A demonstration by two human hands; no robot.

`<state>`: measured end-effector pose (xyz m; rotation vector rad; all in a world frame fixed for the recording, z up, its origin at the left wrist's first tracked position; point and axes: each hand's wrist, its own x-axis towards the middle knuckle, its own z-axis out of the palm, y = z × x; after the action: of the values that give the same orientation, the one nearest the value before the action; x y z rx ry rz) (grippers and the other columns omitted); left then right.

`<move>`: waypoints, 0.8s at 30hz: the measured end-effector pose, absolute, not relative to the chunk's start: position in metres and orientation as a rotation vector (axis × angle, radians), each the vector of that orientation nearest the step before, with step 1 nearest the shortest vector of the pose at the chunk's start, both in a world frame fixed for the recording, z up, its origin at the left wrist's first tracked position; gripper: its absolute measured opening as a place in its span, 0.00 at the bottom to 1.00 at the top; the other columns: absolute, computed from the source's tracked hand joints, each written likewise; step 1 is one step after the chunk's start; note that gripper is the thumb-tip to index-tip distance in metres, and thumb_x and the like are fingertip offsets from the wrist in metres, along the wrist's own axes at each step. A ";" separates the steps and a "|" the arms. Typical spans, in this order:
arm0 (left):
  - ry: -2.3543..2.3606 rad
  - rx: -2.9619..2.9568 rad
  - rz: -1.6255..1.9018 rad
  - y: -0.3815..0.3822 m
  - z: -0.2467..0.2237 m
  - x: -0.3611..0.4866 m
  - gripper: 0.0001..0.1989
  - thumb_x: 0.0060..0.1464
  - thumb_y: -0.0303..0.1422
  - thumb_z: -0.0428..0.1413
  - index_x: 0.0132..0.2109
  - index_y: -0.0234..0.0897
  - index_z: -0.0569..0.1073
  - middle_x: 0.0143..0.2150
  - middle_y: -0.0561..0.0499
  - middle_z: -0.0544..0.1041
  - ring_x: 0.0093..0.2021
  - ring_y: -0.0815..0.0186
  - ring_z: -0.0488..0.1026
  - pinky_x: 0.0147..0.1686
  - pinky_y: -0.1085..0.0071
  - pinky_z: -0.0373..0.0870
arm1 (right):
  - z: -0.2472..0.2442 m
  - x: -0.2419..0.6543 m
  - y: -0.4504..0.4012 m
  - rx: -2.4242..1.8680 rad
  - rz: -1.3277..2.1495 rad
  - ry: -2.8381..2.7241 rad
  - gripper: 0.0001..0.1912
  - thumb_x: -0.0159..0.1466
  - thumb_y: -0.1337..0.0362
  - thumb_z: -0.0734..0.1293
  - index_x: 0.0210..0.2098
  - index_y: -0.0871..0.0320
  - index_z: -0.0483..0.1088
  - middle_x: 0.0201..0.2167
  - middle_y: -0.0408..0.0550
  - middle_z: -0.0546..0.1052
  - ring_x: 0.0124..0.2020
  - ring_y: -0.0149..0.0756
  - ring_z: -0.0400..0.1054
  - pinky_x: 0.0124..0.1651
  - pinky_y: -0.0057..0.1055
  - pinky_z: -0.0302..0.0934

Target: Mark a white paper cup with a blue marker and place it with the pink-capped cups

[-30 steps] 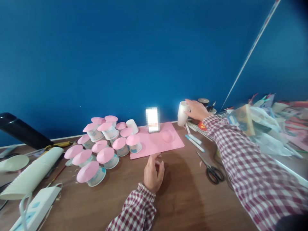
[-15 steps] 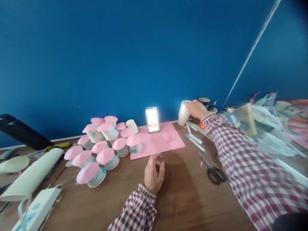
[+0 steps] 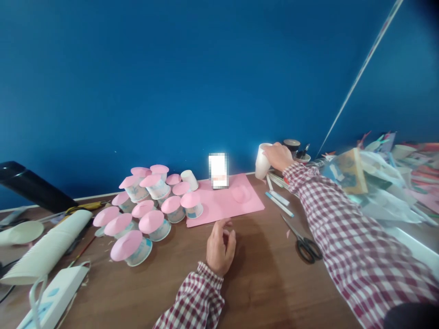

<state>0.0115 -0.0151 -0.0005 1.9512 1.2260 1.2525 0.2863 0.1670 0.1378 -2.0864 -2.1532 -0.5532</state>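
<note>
At the back of the table my right hand has its fingers closed on the upper right side of a tall white cup; some of the fingertips are hidden. My left hand rests on the wood near the middle, loosely curled, thumb and fingers apart, with nothing in it. Just beyond it lies a pink paper sheet with a small pink paper cone on it. To the left stand several paper cups topped with pink paper cones. One plain white cup stands upside down behind them.
Black-handled scissors and a capped blue-and-white pen lie by my right forearm. Clear plastic bags pile up at far right. On the left are a nested cup stack, a power strip and a black cylinder.
My right hand has shifted slightly left on the tall white cup. My left hand and the other things on the table look unchanged, apart from a slight shift of the view.
</note>
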 end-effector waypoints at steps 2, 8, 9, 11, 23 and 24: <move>1.226 1.953 1.255 -0.015 0.000 0.011 0.15 0.57 0.30 0.47 0.51 0.38 0.60 0.44 0.46 0.70 0.31 0.71 0.69 0.33 0.73 0.69 | 0.137 0.287 0.168 -2.090 -0.559 -2.138 0.17 0.66 0.59 0.54 0.44 0.58 0.69 0.34 0.57 0.73 0.41 0.44 0.63 0.39 0.33 0.53; 1.225 1.988 1.263 -0.015 0.002 0.011 0.15 0.56 0.29 0.47 0.51 0.38 0.61 0.44 0.46 0.71 0.31 0.71 0.69 0.35 0.71 0.68 | 0.137 0.287 0.167 -2.075 -0.568 -2.126 0.18 0.64 0.59 0.56 0.49 0.58 0.67 0.37 0.57 0.73 0.42 0.45 0.64 0.37 0.33 0.55; 1.223 1.989 1.265 -0.015 0.002 0.011 0.15 0.56 0.29 0.47 0.51 0.38 0.60 0.44 0.46 0.71 0.30 0.71 0.69 0.35 0.71 0.68 | 0.137 0.287 0.166 -2.063 -0.572 -2.128 0.18 0.64 0.59 0.56 0.49 0.58 0.67 0.37 0.57 0.74 0.42 0.45 0.64 0.38 0.33 0.56; 1.225 1.983 1.266 -0.016 0.002 0.012 0.15 0.56 0.29 0.47 0.51 0.38 0.60 0.44 0.46 0.71 0.30 0.71 0.68 0.35 0.71 0.68 | 0.135 0.286 0.166 -2.047 -0.583 -2.114 0.18 0.63 0.59 0.57 0.50 0.59 0.67 0.37 0.57 0.74 0.42 0.46 0.63 0.38 0.34 0.56; 1.268 1.945 1.287 -0.014 0.003 0.013 0.16 0.57 0.29 0.47 0.52 0.38 0.59 0.44 0.46 0.70 0.31 0.71 0.69 0.36 0.70 0.69 | 0.135 0.272 0.145 -1.707 -0.617 -1.872 0.21 0.62 0.63 0.58 0.53 0.63 0.60 0.49 0.57 0.67 0.49 0.49 0.58 0.49 0.41 0.54; 1.282 1.940 1.292 -0.013 0.003 0.013 0.16 0.56 0.29 0.48 0.53 0.37 0.59 0.43 0.46 0.70 0.32 0.70 0.69 0.37 0.69 0.69 | 0.135 0.265 0.140 -1.679 -0.578 -1.882 0.21 0.62 0.63 0.58 0.53 0.62 0.60 0.49 0.57 0.67 0.49 0.50 0.58 0.49 0.42 0.54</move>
<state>0.0126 -0.0134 0.0030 1.9404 1.2818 1.2917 0.2654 0.1397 0.1354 -1.6787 -1.8820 -0.5776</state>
